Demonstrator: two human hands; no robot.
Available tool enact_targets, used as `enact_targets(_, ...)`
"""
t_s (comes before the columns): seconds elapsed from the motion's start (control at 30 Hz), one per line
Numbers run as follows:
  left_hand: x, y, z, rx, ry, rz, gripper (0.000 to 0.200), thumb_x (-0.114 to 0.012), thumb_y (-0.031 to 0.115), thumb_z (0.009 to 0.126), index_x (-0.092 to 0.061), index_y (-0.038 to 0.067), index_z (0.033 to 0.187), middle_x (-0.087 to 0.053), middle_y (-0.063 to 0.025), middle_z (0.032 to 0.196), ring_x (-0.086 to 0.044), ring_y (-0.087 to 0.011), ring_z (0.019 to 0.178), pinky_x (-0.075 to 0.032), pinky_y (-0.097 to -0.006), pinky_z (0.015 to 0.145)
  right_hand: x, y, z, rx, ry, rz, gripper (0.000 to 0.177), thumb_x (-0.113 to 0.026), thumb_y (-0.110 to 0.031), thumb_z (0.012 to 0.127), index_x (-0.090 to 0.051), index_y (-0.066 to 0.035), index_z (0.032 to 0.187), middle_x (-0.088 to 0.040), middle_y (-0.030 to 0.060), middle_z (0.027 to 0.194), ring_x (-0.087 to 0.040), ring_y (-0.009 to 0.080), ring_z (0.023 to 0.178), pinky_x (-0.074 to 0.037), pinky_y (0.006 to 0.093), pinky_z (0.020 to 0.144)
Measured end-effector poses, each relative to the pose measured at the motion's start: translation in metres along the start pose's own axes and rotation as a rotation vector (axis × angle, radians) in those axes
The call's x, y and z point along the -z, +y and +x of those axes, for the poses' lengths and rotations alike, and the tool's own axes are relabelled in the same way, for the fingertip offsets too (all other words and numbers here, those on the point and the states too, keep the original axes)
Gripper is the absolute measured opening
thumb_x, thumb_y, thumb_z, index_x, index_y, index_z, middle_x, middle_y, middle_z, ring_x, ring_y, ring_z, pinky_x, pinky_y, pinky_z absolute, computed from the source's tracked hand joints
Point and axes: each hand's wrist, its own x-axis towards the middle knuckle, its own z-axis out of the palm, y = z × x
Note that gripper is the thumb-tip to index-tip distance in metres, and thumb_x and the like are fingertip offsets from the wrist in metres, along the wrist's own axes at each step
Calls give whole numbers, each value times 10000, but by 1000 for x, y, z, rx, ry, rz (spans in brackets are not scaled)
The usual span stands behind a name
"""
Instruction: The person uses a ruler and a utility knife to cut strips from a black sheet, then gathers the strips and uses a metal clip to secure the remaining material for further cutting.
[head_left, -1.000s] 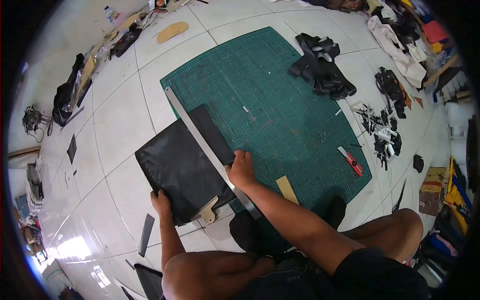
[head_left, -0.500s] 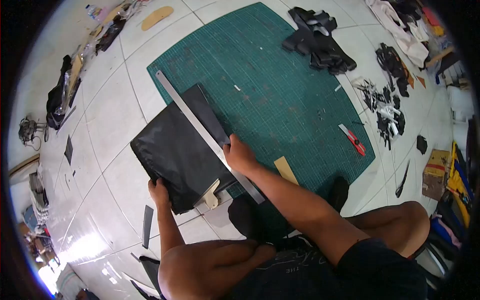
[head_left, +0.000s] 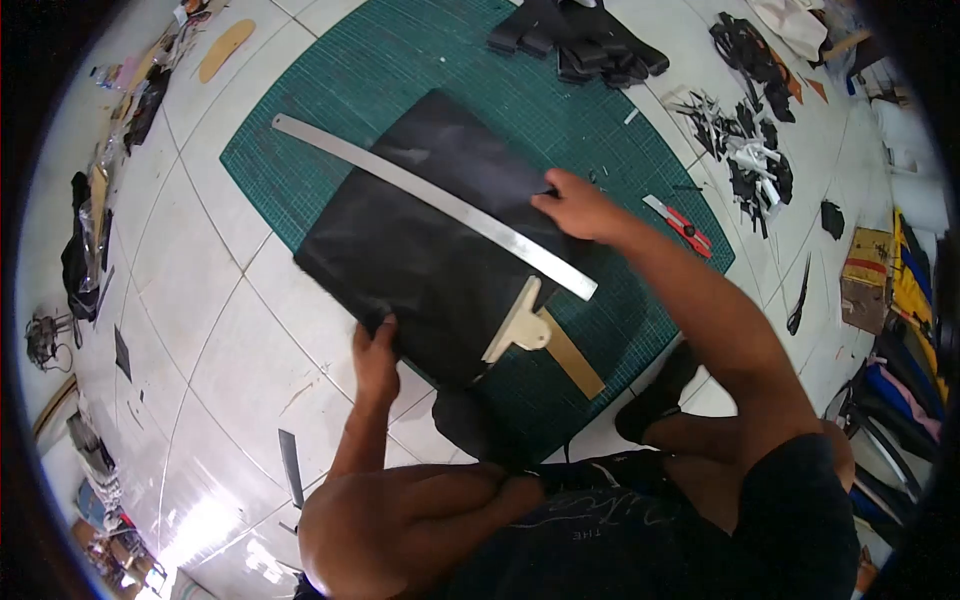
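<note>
A stack of black sheet material [head_left: 400,240] lies mostly on the green cutting mat [head_left: 330,85], its left corner over the floor tiles. My left hand [head_left: 376,362] pinches its near left edge, thumb on top. At the far right edge, my right hand [head_left: 580,207] is closed on the same black sheet. A long steel ruler [head_left: 430,200] rests diagonally across the material, touched by neither hand. On the near right edge sits a cream bulldog clip [head_left: 520,325], beside a tan strip [head_left: 572,358] that lies partly under it.
A red utility knife [head_left: 684,228] lies on the mat's right side. Black straps [head_left: 580,40] are heaped at the far edge. Scraps [head_left: 745,155] are piled on the tiles to the right. My foot [head_left: 470,425] is by the mat's near edge.
The black material has moved right, farther onto the mat, and its folded-back strip now lies spread out. My right hand has left the ruler for the sheet's right edge. The ruler has turned.
</note>
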Motion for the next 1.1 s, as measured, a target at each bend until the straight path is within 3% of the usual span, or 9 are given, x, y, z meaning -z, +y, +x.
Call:
enact_targets(0.13, -29, -36, -13, -14, -76, 421, 418, -663, 189, 941, -560, -55, 1265, -671, -160, 1184, -634, -263, 1081, -492, -361, 928, 42, 54, -44, -135, -82, 15, 443, -640, -358, 953, -566, 23, 1166, -658, 211, 1029, -649, 318, 972, -498, 437, 835)
enact_targets(0.27, -47, -54, -13, 14, -90, 370, 454, -675, 194, 935, -547, -83, 1271, -660, -201, 1215, -625, -281, 1113, -463, -373, 981, 49, 107, -58, -186, -159, 111, 433, -625, -375, 978, -547, -7, 1193, -670, 179, 1028, -650, 273, 958, -492, 432, 803)
enact_targets(0.4, -49, -56, -14, -76, -71, 457, 480, -681, 185, 934, -523, -95, 1291, -635, -216, 1250, -604, -277, 1156, -443, -366, 1012, 23, 110, -71, -49, 106, 27, 367, -625, -309, 968, -541, -24, 1183, -672, 202, 1013, -663, 372, 950, -492, 479, 802)
enact_targets(0.5, -46, -63, -6, -97, -121, 424, 494, -685, 190, 938, -511, -84, 1310, -618, -214, 1282, -591, -277, 1181, -436, -365, 1024, 29, 111, -72, -107, 27, 23, 379, -636, -291, 947, -535, -18, 1190, -663, 218, 972, -659, 415, 910, -490, 501, 779)
enact_targets(0.6, -56, -55, -12, -132, -79, 472, 489, -693, 217, 939, -520, -65, 1300, -624, -196, 1265, -596, -277, 1156, -444, -371, 1007, 37, 123, -70, -24, -73, 9, 404, -663, -288, 924, -528, -3, 1177, -659, 226, 952, -660, 415, 896, -500, 491, 777)
enact_targets(0.73, -74, -34, -37, -39, 18, 531, 460, -706, 267, 935, -546, -27, 1251, -637, -132, 1123, -611, -236, 1052, -475, -354, 920, 60, 136, -56, 56, -292, 17, 332, -681, -247, 926, -540, 6, 1089, -659, 184, 911, -661, 305, 847, -499, 430, 739)
enact_targets(0.83, -47, -47, -56, 84, 26, 516, 443, -714, 300, 929, -560, -3, 1213, -599, -78, 1011, -602, -185, 977, -479, -318, 836, 69, 143, -39, 40, -477, 49, 286, -692, -224, 933, -536, -2, 1022, -629, 118, 849, -606, 189, 769, -477, 364, 688)
enact_targets(0.93, -32, -55, -105, -115, 168, 539, 434, -677, 274, 956, -548, 4, 1271, -592, -55, 1032, -604, -167, 963, -487, -294, 809, 67, 153, -35, 107, -539, 76, 267, -695, -213, 940, -528, -12, 995, -588, 62, 790, -543, 123, 720, -454, 325, 646)
enact_targets(1.1, 3, -76, -192, -29, 620, 422, 417, -587, 328, 1013, -575, 15, 1289, -628, -83, 1144, -623, -172, 973, -513, -308, 818, 74, 156, -35, 100, -541, 176, 296, -705, -216, 942, -536, -7, 1064, -629, 61, 779, -591, 108, 690, -474, 292, 613)
